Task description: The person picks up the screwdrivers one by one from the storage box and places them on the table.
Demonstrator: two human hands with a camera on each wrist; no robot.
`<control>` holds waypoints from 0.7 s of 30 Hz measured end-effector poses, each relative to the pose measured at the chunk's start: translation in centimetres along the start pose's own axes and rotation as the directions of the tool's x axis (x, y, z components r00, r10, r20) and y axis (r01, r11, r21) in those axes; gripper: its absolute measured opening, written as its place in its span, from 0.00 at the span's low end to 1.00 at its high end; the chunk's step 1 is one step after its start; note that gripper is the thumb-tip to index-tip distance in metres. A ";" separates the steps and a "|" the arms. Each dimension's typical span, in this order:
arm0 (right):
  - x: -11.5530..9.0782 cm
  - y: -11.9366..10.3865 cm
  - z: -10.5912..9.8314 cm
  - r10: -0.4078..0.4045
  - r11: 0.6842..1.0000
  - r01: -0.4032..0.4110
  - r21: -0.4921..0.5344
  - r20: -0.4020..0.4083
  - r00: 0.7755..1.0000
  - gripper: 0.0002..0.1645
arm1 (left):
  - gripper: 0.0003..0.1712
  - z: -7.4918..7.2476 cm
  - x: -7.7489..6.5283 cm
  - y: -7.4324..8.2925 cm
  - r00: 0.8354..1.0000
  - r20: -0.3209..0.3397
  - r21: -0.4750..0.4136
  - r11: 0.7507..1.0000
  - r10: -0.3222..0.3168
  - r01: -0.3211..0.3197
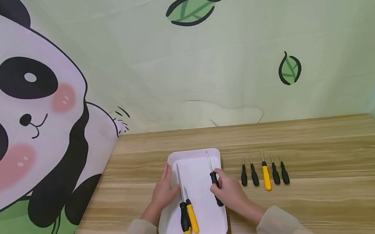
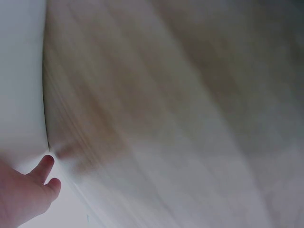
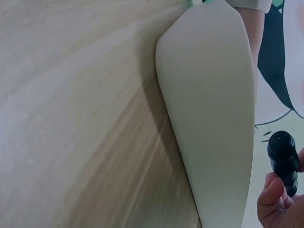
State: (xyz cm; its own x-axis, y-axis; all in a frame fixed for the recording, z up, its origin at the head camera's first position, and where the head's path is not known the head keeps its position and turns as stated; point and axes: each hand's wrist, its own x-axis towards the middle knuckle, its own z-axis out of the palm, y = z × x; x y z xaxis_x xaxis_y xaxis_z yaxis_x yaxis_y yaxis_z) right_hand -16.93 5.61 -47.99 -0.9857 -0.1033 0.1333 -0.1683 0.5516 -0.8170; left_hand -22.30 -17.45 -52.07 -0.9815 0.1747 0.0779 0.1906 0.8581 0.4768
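My right hand (image 1: pixel 230 192) pinches a screwdriver with a black handle (image 1: pixel 219 200) between thumb and fingers, over the right side of the white tray (image 1: pixel 200 169). Its shaft points away from me, and in the right wrist view the handle (image 3: pixel 282 154) shows end-on above the tray wall. My left hand (image 1: pixel 163 188) rests at the tray's left rim, its fingers straight along the edge and thumb reaching over it. Inside the tray on the left lie a long black screwdriver with a yellow end (image 1: pixel 185 220) and a yellow-handled screwdriver (image 1: pixel 192 217), side by side.
Right of the tray, several small black screwdrivers (image 1: pixel 284 173) and one yellow screwdriver (image 1: pixel 266 177) lie in a row on the wooden table (image 1: pixel 334 177), tips pointing away. A printed cloth backdrop (image 1: pixel 235 51) rises behind the table's far edge.
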 end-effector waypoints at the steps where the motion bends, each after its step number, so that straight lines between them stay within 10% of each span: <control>1: 0.0 0.1 -0.1 0.001 1.000 -0.001 0.004 -0.006 1.000 0.27 | 0.43 0.0 0.0 0.0 1.000 0.001 -0.001 1.000 0.000 0.000; 21: 1.3 2.0 -2.3 0.036 0.999 -0.035 0.013 -0.087 0.996 0.27 | 0.43 0.1 0.1 -0.2 1.000 -0.008 0.000 1.000 0.010 -0.010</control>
State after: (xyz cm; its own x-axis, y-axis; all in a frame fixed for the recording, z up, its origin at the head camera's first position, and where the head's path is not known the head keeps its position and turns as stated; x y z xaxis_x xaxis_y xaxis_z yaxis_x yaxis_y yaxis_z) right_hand -18.57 8.45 -48.14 -0.9883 -0.0108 0.1520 -0.1334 0.5438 -0.8285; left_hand -22.43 -17.52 -52.26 -0.9797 0.1794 0.0899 0.2005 0.8561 0.4764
